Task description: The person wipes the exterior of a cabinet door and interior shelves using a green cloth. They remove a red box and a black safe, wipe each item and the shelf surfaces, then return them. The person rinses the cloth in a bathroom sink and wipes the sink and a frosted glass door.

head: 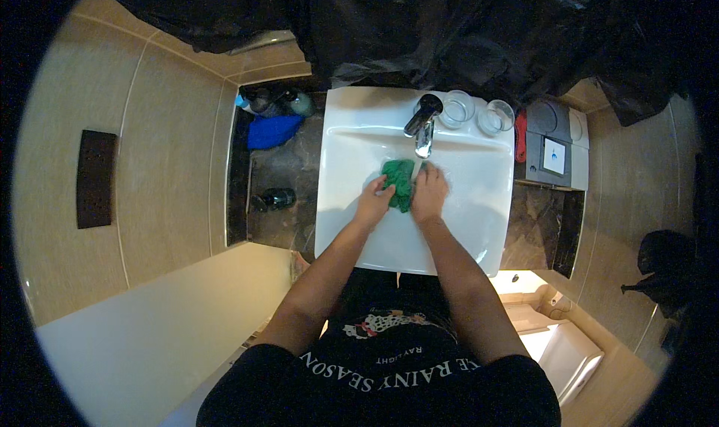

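Note:
In the white washbasin, a bunched wet green cloth lies between my two hands beneath the chrome tap. A thin stream of water runs from the spout onto the cloth's right side. My left hand grips the cloth's left edge, thumb and fingers on it. On the other side my right hand holds the right edge, its fingers curled and partly hidden near the stream.
Two clear glasses stand behind the tap to the right. Beyond them are a red object and a grey box. A blue cloth, several bottles and a dark bottle occupy the left marble counter.

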Demonstrator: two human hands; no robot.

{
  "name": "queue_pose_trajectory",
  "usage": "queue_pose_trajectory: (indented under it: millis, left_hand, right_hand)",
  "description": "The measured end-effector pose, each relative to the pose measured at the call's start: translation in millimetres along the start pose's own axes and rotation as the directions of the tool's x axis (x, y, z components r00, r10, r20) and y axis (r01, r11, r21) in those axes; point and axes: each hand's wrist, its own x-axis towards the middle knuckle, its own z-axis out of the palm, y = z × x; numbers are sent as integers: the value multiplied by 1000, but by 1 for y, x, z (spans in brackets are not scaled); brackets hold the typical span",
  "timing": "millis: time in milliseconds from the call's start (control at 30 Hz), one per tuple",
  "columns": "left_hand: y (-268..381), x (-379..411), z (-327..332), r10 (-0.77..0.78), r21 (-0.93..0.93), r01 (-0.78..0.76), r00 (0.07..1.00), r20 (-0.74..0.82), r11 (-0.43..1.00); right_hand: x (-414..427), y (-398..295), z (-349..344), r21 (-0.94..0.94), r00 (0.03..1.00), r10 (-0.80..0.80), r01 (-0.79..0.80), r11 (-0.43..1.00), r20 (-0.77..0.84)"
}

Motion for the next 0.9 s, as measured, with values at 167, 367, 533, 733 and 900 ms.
queue_pose_trajectory:
  millis: [167, 367, 533, 733, 900]
  left_hand:
    - [22, -3, -1, -266, -458, 336, 940, 213, 823]
    - [56, -18, 6, -209, -681, 556, 824, 526, 476]
    - [43, 0, 20, -47, -624, 598, 740, 671, 503]
    - [25, 0, 40, -49, -777, 498, 852, 522, 385]
    - [12, 16, 33, -118, -821, 169, 985, 125, 546]
  right_hand:
    - [-10, -28, -1, 529, 997, 17, 25, 848, -74]
    - [-29, -78, -84, 764, 996, -6, -60, 643, 84]
    - [-28, -89, -105, 642, 965, -221, 259, 722, -140]
    - [2, -54, -68, 472, 982, -67, 145, 870, -179]
    - [24, -16, -56, 349, 980, 106, -41, 936, -169]
